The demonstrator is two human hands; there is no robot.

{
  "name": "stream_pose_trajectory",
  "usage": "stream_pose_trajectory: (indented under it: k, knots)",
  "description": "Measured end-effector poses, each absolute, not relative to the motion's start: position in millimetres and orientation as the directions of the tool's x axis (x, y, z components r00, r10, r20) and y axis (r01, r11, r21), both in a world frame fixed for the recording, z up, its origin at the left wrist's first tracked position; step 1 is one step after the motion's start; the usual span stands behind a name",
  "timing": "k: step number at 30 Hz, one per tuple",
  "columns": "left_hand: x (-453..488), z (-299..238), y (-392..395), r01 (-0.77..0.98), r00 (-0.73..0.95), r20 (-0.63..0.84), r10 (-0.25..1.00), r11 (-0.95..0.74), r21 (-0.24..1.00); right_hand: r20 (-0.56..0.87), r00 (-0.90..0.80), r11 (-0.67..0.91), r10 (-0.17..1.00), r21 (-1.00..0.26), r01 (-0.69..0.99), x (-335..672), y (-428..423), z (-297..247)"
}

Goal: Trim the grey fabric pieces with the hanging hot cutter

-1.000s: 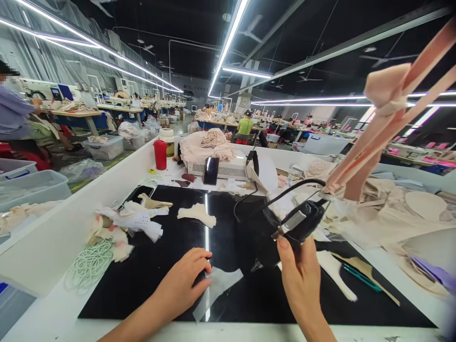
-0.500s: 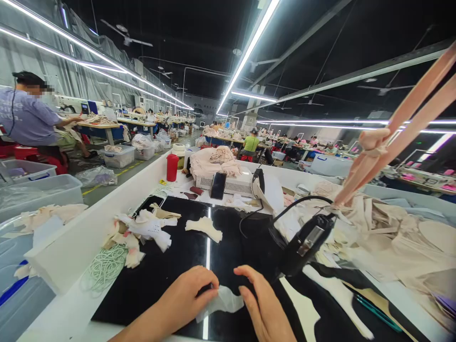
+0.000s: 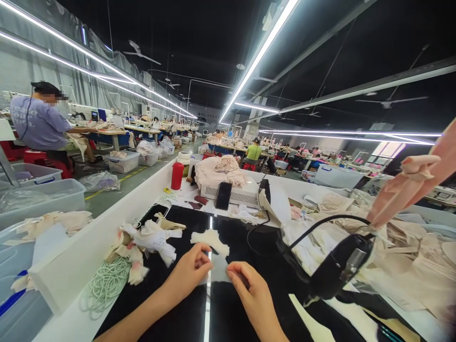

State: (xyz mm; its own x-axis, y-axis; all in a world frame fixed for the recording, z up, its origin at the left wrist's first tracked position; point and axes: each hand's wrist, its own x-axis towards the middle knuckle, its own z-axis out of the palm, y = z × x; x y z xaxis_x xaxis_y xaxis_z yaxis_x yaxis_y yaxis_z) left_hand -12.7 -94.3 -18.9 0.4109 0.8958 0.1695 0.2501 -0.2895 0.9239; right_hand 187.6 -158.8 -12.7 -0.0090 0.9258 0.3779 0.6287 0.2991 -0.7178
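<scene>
A thin translucent whitish piece (image 3: 218, 270), which looks like sheer fabric or film, is stretched between my two hands over the glossy black board (image 3: 228, 313). My left hand (image 3: 194, 265) is closed, thumb and fingers pinching its left edge. My right hand (image 3: 250, 284) pinches the right edge with thumb and index finger. Just beyond the piece lies a cream cut piece (image 3: 211, 241) with curved edges. Right of my right hand, a black handheld device (image 3: 338, 268) with a cable hangs from a knotted pink fabric strip (image 3: 409, 185).
Scraps (image 3: 153, 237) and pale green cord (image 3: 107, 282) lie on the left. A phone (image 3: 223, 195) leans on a white box (image 3: 249, 192), near a red bottle (image 3: 177, 175). Beige fabric (image 3: 420, 261) is heaped on the right. A person (image 3: 41, 121) sits far left.
Both hands have moved forward with the translucent piece, towards the cream piece, and hold it flatter. The hanging black device and strip now appear further right; the view has shifted.
</scene>
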Motion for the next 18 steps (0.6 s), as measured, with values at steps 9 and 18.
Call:
stream_pose_trajectory:
  k: [9,18]
  knots:
    - [-5.9,-4.5,-22.7,0.563,0.332,0.315,0.889,-0.455,0.690,0.511,0.025,0.269,0.859,-0.493,0.828,173.7,-84.2,-10.8]
    - [1.0,-19.8,-0.8,0.724,0.502,0.382,0.776,-0.619,0.304,0.493,-0.017,0.221,0.870,-0.360,0.906,163.3,-65.8,-24.5]
